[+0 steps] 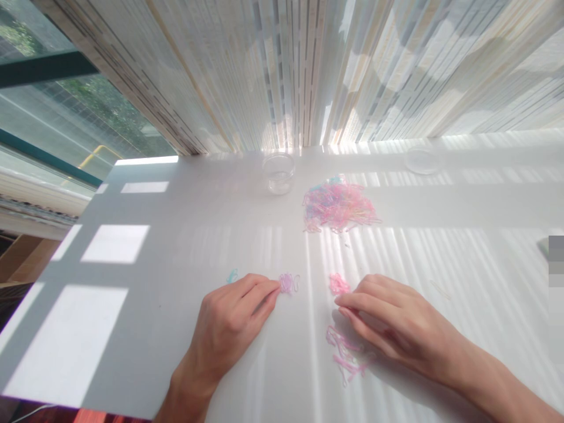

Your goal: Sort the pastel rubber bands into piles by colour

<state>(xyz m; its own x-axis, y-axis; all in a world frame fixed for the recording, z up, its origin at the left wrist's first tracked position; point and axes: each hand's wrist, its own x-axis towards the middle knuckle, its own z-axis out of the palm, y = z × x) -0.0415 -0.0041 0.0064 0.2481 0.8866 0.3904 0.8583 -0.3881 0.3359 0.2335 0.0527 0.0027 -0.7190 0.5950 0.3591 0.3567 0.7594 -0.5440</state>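
My left hand has its fingertips pinched together at the left edge of a small pile of purple rubber bands, touching it. A few blue rubber bands lie just beyond its knuckles. Beside a small pile of pink rubber bands is my right hand, thumb and fingers drawn close together. Whatever may be between those fingertips is too small to make out. Loose pink and purple rubber bands are spread below that hand, partly in its shadow. Farther back sits a large mixed heap of rubber bands.
A clear round container stands left of the heap, and a clear lid lies at the back right. Pale bands rest right of my right hand. Striped curtains border the white table; bright sunlight patches cross it.
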